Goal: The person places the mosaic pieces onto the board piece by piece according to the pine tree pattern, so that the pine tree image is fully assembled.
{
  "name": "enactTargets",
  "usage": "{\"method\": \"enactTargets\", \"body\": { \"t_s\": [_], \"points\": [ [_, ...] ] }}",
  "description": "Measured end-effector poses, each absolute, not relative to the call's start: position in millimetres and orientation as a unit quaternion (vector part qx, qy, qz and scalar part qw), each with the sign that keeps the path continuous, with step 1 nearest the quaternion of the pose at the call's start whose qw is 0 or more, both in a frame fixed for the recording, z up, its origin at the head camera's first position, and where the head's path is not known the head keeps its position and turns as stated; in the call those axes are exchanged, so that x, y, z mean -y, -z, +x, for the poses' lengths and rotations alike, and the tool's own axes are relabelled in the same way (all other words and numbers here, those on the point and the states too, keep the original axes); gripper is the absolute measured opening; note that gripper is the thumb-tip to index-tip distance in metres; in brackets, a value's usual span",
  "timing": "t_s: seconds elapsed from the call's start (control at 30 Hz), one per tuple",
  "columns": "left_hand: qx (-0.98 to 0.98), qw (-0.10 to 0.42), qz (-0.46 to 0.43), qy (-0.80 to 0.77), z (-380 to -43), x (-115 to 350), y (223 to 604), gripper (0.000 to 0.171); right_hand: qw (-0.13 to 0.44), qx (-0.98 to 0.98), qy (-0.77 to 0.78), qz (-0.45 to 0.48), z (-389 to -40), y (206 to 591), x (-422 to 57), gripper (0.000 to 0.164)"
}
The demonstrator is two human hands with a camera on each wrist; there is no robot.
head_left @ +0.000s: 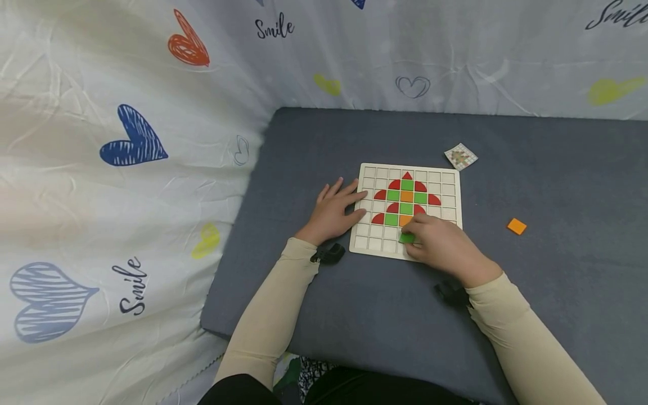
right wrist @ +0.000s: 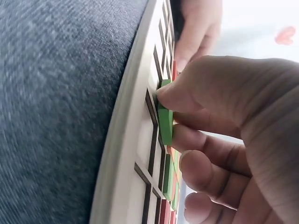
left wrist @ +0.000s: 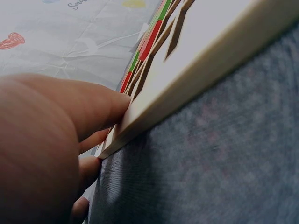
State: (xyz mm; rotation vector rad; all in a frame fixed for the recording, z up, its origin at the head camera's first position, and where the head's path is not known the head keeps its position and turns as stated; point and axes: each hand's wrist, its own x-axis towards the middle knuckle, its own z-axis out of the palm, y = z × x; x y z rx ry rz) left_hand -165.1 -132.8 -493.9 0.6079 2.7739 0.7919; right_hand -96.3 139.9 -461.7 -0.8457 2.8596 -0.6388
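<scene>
A pale wooden grid board [head_left: 369,243] lies on the grey cloth, with red, green and orange pieces set in its squares in a tree-like pattern. My right hand [head_left: 448,244] pinches a green square tile [head_left: 407,238] between thumb and fingers over the lower middle squares. In the right wrist view the thumb presses against this green tile [right wrist: 165,123], which sits tilted at the grid. My left hand [head_left: 331,212] rests at the board's left edge with fingers spread, thumb and fingertips touching the rim; the left wrist view shows this edge [left wrist: 154,123] close up.
A loose orange square tile [head_left: 517,226] lies on the grey cloth to the right of the board. A small patterned card [head_left: 461,157] lies by the board's top right corner. White curtains [head_left: 354,62] printed with hearts hang along the left and the back.
</scene>
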Motion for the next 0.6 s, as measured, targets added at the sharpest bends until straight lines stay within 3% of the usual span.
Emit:
{"method": "enactTargets", "body": {
  "t_s": [0.6],
  "points": [
    [-0.936, 0.089, 0.209, -0.268, -166.8, 132.7, 499.3, 0.055, 0.025, -0.932, 0.197, -0.303, -99.7, 466.1, -141.2, 0.017]
  ]
}}
